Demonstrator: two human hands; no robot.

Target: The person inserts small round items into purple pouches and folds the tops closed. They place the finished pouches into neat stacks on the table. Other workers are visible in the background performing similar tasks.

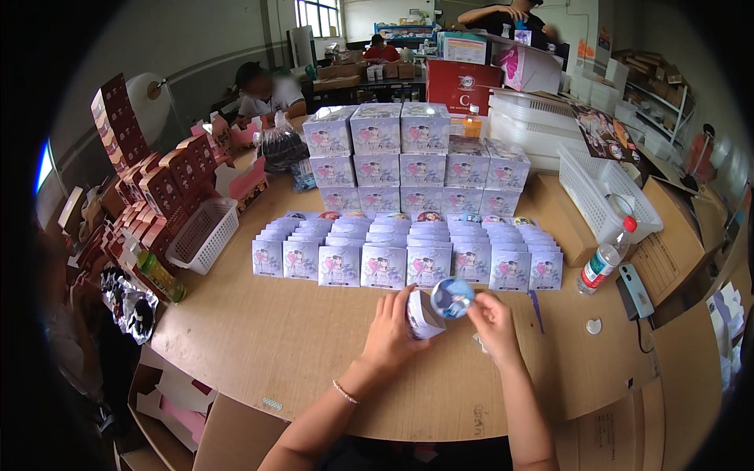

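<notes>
Gripped in my left hand [386, 334] is a small lavender paper packet [422, 320], tilted, its upper end appearing open. My right hand [495, 326] pinches the edge of a round blue badge [451, 299] with a picture on it, just beside the packet's top. Beyond my hands stand several rows of similar lavender packets [385, 267], with the tops of round badges [429, 217] showing at the back. Behind them rises a stack of lavender boxes [378, 133]. A small pale scrap [481, 342] lies under my right hand.
On the right are a water bottle [606, 257], a white basket [601, 196], a blue-grey device [635, 290] with a cable and a small white disc [594, 325]. Dark red boxes [177, 177], a white basket [203, 235] and a green bottle [159, 275] stand left. Other people work behind.
</notes>
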